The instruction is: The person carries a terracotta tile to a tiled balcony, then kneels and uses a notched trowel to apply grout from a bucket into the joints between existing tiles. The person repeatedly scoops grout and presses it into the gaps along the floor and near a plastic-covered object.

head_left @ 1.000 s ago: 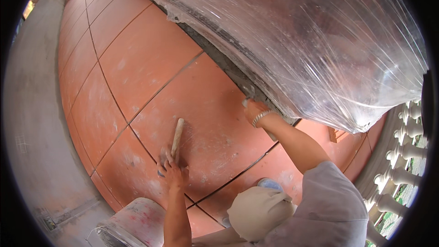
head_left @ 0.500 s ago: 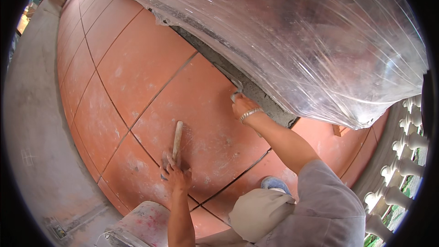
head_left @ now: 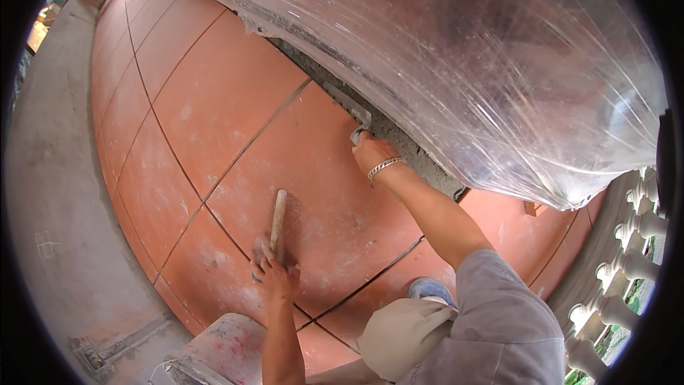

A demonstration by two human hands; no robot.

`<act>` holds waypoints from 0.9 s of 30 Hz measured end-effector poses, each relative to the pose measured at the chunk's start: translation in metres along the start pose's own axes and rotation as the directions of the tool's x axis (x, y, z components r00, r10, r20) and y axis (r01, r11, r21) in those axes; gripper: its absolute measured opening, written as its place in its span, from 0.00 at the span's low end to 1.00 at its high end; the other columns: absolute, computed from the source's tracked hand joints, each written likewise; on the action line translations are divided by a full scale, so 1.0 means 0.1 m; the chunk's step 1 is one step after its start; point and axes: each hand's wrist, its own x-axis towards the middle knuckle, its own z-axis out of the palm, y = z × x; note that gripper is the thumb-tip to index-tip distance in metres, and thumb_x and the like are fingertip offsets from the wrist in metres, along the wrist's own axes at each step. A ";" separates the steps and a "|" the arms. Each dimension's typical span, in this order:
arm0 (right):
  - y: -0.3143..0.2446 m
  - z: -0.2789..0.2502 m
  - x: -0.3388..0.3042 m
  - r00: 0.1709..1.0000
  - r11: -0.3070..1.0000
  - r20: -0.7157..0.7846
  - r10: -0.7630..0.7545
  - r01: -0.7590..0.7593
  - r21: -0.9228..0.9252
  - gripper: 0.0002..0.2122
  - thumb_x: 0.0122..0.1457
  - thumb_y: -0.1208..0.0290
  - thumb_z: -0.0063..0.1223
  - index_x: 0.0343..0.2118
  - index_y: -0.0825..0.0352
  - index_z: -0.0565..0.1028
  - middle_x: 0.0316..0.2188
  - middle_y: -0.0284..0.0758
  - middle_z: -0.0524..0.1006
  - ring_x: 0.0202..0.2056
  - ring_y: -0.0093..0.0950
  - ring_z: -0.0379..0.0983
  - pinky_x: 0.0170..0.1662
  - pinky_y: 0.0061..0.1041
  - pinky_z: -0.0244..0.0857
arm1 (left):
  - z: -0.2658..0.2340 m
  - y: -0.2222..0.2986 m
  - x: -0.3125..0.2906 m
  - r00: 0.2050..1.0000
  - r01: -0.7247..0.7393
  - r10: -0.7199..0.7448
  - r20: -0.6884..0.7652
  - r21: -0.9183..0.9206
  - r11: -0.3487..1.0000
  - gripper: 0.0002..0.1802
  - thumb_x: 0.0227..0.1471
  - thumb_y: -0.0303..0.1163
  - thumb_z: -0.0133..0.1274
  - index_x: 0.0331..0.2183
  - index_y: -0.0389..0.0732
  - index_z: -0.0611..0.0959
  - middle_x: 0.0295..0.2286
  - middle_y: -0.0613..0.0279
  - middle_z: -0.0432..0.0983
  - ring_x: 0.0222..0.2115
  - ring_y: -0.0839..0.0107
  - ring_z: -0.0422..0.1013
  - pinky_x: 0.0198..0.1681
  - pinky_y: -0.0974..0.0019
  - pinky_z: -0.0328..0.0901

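My right hand (head_left: 375, 153), wearing a chain bracelet, is closed round the grip of a trowel (head_left: 360, 115). Its metal blade lies at the strip of grey mortar (head_left: 399, 139) along the edge of a large terracotta tile (head_left: 320, 164). My left hand (head_left: 276, 276) leans low over the same tile. Its fingers are round the lower end of a wooden-handled tool (head_left: 279, 217). The bare handle points away from me; the tool's head is mostly hidden under the fingers.
Clear plastic sheeting (head_left: 499, 64) covers a bulky object beyond the mortar strip. A stained bucket (head_left: 231, 346) stands near my left forearm. Bare concrete (head_left: 57, 207) runs along the left, a white balustrade (head_left: 634, 264) along the right. My shoe (head_left: 432, 291) is on the tiles.
My right hand and the trowel have shifted slightly away from me and left along the mortar strip. My left hand stays almost where it was.
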 end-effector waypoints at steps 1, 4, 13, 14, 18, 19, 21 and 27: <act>-0.02 0.00 -0.05 0.999 0.999 -0.005 -0.050 0.050 0.000 0.23 0.65 0.59 0.44 0.54 0.74 0.66 0.43 0.58 0.78 0.46 0.53 0.76 0.51 0.47 0.68 | 0.00 0.00 0.01 1.000 -0.006 0.006 -0.002 -0.003 1.000 0.62 0.44 0.43 0.65 0.69 0.48 0.42 0.62 0.50 0.56 0.66 0.39 0.40 0.59 0.23 0.42; -0.05 -0.02 -0.11 0.997 0.997 -0.049 -0.065 0.064 -0.033 0.23 0.65 0.59 0.45 0.55 0.73 0.65 0.43 0.57 0.78 0.45 0.53 0.76 0.50 0.47 0.69 | -0.02 -0.01 0.02 1.000 -0.018 0.018 -0.008 0.003 1.000 0.63 0.43 0.43 0.66 0.69 0.49 0.43 0.62 0.51 0.56 0.66 0.40 0.40 0.59 0.22 0.42; 0.08 -0.07 -0.06 0.999 0.998 0.045 -0.006 0.009 -0.063 0.21 0.64 0.59 0.46 0.51 0.73 0.68 0.40 0.56 0.79 0.43 0.53 0.77 0.46 0.47 0.70 | -0.12 0.03 0.01 0.999 -0.001 0.002 0.044 -0.011 1.000 0.63 0.44 0.43 0.66 0.69 0.49 0.41 0.62 0.51 0.55 0.66 0.40 0.40 0.60 0.25 0.44; 0.07 -0.04 -0.02 0.999 0.999 0.034 -0.011 0.012 -0.032 0.21 0.64 0.59 0.47 0.51 0.73 0.69 0.40 0.56 0.79 0.43 0.53 0.77 0.46 0.47 0.70 | -0.12 0.03 0.01 0.998 0.012 -0.012 0.054 -0.001 1.000 0.63 0.44 0.43 0.66 0.69 0.49 0.41 0.62 0.51 0.55 0.66 0.40 0.40 0.60 0.25 0.44; -0.05 0.05 0.32 0.999 0.999 0.046 -0.003 0.002 0.033 0.20 0.64 0.60 0.47 0.51 0.72 0.69 0.41 0.56 0.79 0.44 0.54 0.76 0.48 0.47 0.70 | -0.10 0.04 0.00 0.999 -0.004 0.004 0.040 -0.008 1.000 0.64 0.44 0.44 0.66 0.69 0.49 0.40 0.62 0.51 0.56 0.66 0.40 0.40 0.60 0.25 0.44; -0.10 0.06 0.42 0.999 0.999 0.044 -0.001 -0.001 0.042 0.20 0.64 0.60 0.47 0.51 0.72 0.69 0.42 0.56 0.78 0.45 0.54 0.76 0.49 0.47 0.70 | -0.10 0.04 0.00 0.999 0.005 -0.005 0.037 0.000 1.000 0.64 0.44 0.43 0.66 0.69 0.49 0.40 0.62 0.51 0.56 0.66 0.39 0.40 0.60 0.25 0.44; -0.18 0.05 0.54 0.999 0.999 0.025 -0.039 0.039 0.019 0.20 0.65 0.61 0.46 0.52 0.72 0.69 0.44 0.57 0.78 0.47 0.53 0.75 0.51 0.46 0.70 | -0.09 0.03 0.00 1.000 0.001 -0.001 0.027 0.013 1.000 0.64 0.44 0.43 0.66 0.69 0.48 0.40 0.62 0.50 0.56 0.66 0.39 0.40 0.60 0.25 0.44; -0.34 -0.18 0.62 0.988 0.999 -0.157 0.013 -0.005 0.050 0.21 0.65 0.61 0.47 0.54 0.72 0.70 0.47 0.57 0.76 0.51 0.51 0.74 0.54 0.45 0.68 | -0.01 -0.06 0.00 0.999 -0.049 0.049 -0.006 -0.002 0.999 0.63 0.44 0.47 0.64 0.69 0.44 0.41 0.61 0.42 0.57 0.64 0.34 0.45 0.63 0.29 0.44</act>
